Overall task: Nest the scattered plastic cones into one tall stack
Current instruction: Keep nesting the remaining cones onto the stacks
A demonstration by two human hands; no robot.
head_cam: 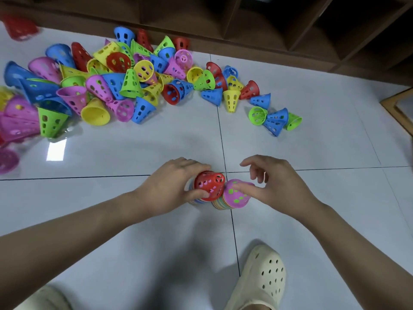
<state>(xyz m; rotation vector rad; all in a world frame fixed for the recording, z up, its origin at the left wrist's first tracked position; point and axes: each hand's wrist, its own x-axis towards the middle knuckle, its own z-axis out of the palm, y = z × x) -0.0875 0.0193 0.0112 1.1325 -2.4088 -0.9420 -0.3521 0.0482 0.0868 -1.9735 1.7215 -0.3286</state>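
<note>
Two stacks of nested cones stand side by side on the floor in front of me. A red cone (pixel 209 183) tops the left stack, and my left hand (pixel 173 186) grips it from the left, thumb on its near side. A pink cone (pixel 237 194) tops the right stack. My right hand (pixel 277 182) touches it with the thumb laid over its top; the other fingers are loosely curled above it. A large pile of loose cones (pixel 107 86) in red, blue, green, yellow and pink lies farther back on the left.
Smaller groups of cones (pixel 274 119) trail to the right of the pile. Dark wooden shelving (pixel 290 23) runs along the far edge of the white tiled floor (pixel 134 148). My cream clog (pixel 261 276) is planted close below the stacks, another at bottom left.
</note>
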